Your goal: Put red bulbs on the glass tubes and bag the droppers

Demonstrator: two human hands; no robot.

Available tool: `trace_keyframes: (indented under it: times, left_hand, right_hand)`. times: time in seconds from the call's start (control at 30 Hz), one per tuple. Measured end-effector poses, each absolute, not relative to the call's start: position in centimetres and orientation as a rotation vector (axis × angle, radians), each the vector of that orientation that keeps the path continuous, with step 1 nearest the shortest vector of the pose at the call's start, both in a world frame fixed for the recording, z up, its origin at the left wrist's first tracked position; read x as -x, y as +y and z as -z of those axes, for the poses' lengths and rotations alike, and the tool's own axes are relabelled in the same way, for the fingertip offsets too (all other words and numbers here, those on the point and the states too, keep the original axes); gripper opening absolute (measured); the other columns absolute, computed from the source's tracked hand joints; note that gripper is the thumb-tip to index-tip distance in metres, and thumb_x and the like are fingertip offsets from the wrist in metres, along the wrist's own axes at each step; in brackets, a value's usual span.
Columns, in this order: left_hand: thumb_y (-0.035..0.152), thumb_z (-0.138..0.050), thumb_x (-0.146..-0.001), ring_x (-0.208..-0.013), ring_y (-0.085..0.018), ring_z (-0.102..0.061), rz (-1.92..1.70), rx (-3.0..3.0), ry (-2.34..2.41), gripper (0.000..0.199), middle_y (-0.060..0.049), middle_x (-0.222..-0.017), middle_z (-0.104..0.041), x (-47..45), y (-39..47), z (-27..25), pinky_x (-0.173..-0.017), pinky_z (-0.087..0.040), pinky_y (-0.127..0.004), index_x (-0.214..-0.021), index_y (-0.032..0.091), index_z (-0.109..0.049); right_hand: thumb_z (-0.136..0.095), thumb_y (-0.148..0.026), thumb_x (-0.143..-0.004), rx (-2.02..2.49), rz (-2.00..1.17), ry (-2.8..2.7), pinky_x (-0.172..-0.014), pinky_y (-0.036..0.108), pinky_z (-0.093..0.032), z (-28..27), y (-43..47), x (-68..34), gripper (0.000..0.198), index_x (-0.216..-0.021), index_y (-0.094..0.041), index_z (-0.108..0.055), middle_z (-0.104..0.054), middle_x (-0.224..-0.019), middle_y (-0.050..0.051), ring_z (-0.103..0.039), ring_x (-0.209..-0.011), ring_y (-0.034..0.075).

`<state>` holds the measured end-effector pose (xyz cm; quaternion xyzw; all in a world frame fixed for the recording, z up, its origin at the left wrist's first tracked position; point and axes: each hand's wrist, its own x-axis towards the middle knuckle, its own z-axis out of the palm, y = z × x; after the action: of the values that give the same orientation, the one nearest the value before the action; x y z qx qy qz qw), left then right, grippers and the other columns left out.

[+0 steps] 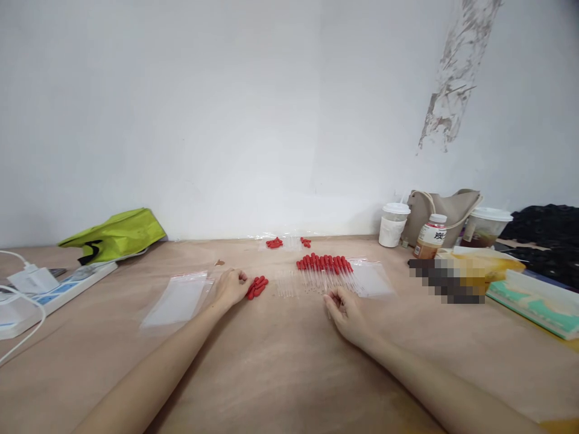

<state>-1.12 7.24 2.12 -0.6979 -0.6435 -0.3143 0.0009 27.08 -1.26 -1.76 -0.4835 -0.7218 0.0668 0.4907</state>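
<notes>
My left hand (233, 286) is at the left edge of a small pile of red rubber bulbs (259, 287), its fingers curled and closed on one of them. My right hand (346, 310) has thumb and fingers pinched on a thin clear dropper tube, only faintly visible. Between my hands lies a row of bare clear tubes (286, 284). Just beyond my right hand, several droppers with red bulbs (323, 263) lie side by side, partly over a clear zip bag (376, 280).
Further clear zip bags (177, 298) lie at left. Near the wall are more red bulbs (274, 243). A power strip (58, 295) and green bag (120, 235) stand left; a white-lidded cup (394, 226), a bottle (430, 236) and a grey bag (446, 208) right.
</notes>
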Motion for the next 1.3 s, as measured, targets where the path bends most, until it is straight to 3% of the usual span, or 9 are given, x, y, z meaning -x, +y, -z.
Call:
trace_keyframes:
  times: [0.13, 0.23, 0.4, 0.53, 0.7, 0.83, 1.03, 1.3]
  left_hand:
    - [0.031, -0.047, -0.077, -0.079, -0.025, -0.055, 1.072, 2.183, -1.938, 0.02, -0.01, -0.075, -0.061, 0.8, 5.2, -3.2, -0.067, -0.039, -0.034, -0.067, 0.016, -0.055]
    - [0.032, -0.046, -0.08, -0.077, -0.018, -0.055, 1.092, 2.363, -1.778, 0.015, -0.003, -0.081, -0.061, 0.1, 2.1, -3.4, -0.066, -0.041, -0.028, -0.078, 0.019, -0.056]
    - [0.025, -0.046, -0.081, -0.063, -0.012, -0.051, 0.983, 3.042, -1.436, 0.012, 0.0, -0.072, -0.057, -1.6, -2.3, -1.4, -0.057, -0.041, -0.022, -0.082, 0.017, -0.054]
    - [0.024, -0.052, -0.076, -0.066, -0.012, -0.05, 0.968, 3.063, -1.445, 0.02, -0.002, -0.08, -0.055, -2.4, -2.7, -0.5, -0.057, -0.041, -0.022, -0.095, 0.018, -0.057]
    - [0.027, -0.05, -0.08, -0.073, -0.014, -0.052, 1.004, 3.041, -1.39, 0.017, -0.003, -0.081, -0.055, -3.3, -2.1, -0.8, -0.064, -0.041, -0.024, -0.077, 0.018, -0.064]
    - [0.029, -0.048, -0.082, -0.079, -0.016, -0.052, 1.259, 3.027, -1.424, 0.016, -0.003, -0.082, -0.057, -3.6, -2.3, -0.5, -0.073, -0.041, -0.027, -0.082, 0.017, -0.058]
    - [0.032, -0.045, -0.084, -0.061, -0.012, -0.053, 1.45, 3.222, -1.562, 0.018, 0.0, -0.068, -0.056, -3.8, -2.8, 0.5, -0.06, -0.044, -0.024, -0.091, 0.015, -0.051]
    - [0.033, -0.044, -0.085, -0.065, -0.013, -0.056, 1.392, 3.207, -1.504, 0.021, -0.001, -0.07, -0.061, -3.9, -2.8, 0.6, -0.063, -0.044, -0.022, -0.09, 0.017, -0.057]
  right_hand:
    - [-0.037, -0.031, -0.084, 1.17, -0.224, -1.73, -0.053, 0.024, -0.037, 1.6, -1.5, -27.1, 0.018, -0.071, -0.019, -0.041, -0.05, -0.061, 0.0, -0.047, -0.055, 0.012]
    - [-0.036, -0.029, -0.085, 1.13, -0.282, -1.77, -0.055, 0.025, -0.04, 1.7, -1.7, -27.3, 0.013, -0.08, -0.019, -0.043, -0.053, -0.065, 0.001, -0.051, -0.059, 0.013]
    - [-0.035, -0.021, -0.085, 1.027, -0.099, -1.916, -0.076, 0.032, -0.041, 1.3, -2.1, -27.4, 0.024, -0.106, -0.017, -0.047, -0.059, -0.091, 0.007, -0.053, -0.085, 0.017]
    - [-0.034, -0.021, -0.086, 1.02, -0.112, -1.956, -0.075, 0.031, -0.04, 1.0, -2.5, -27.2, 0.021, -0.096, -0.018, -0.052, -0.058, -0.089, 0.006, -0.052, -0.082, 0.017]
    - [-0.036, -0.026, -0.086, 1.054, -0.157, -1.958, -0.066, 0.028, -0.039, 1.2, -2.5, -26.9, 0.02, -0.086, -0.018, -0.054, -0.056, -0.076, 0.004, -0.051, -0.071, 0.015]
    - [-0.037, -0.029, -0.086, 1.033, -0.216, -2.004, -0.064, 0.027, -0.038, 1.2, -3.1, -26.3, 0.022, -0.083, -0.02, -0.057, -0.059, -0.072, 0.002, -0.052, -0.067, 0.014]
    - [-0.038, -0.028, -0.086, 1.008, -0.199, -2.104, -0.071, 0.03, -0.033, 0.6, -4.3, -25.6, 0.021, -0.083, -0.021, -0.057, -0.062, -0.071, 0.0, -0.053, -0.064, 0.013]
    - [-0.037, -0.028, -0.086, 1.03, -0.2, -2.175, -0.073, 0.031, -0.029, 0.5, -4.3, -25.5, 0.022, -0.084, -0.02, -0.058, -0.063, -0.068, 0.0, -0.052, -0.06, 0.012]
